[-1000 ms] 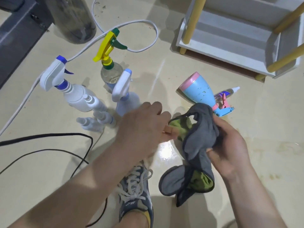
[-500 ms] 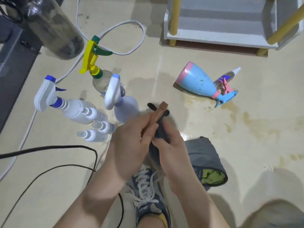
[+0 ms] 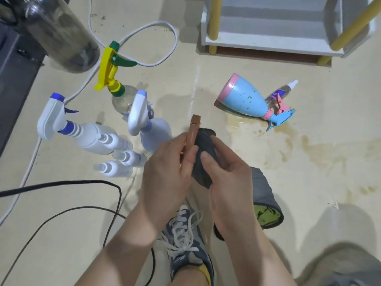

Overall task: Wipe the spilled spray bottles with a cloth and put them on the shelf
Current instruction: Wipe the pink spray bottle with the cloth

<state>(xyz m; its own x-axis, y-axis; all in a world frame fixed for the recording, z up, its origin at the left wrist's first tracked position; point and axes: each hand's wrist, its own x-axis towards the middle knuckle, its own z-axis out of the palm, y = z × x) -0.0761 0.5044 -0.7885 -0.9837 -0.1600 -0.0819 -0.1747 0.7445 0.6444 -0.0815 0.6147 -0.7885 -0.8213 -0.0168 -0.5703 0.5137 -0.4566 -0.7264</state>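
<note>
Fingers [image 3: 188,159] of left hand [image 3: 165,178] pinch brown bottle [image 3: 192,131]; right hand [image 3: 228,182] grips grey cloth [image 3: 203,145].

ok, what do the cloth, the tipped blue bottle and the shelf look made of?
Cloth: soft grey fabric, matte, creased and draping; probably microfibre. Blue bottle: smooth hard plastic, slight sheen, moulded pink trigger. Shelf: flat white boards, matte, painted wood or laminate, cannot tell which.

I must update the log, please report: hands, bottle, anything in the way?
Left hand grips brown bottle. Right hand wraps grey cloth on it. Blue spray bottle lies in spill before shelf. Black cable by foot.
</note>
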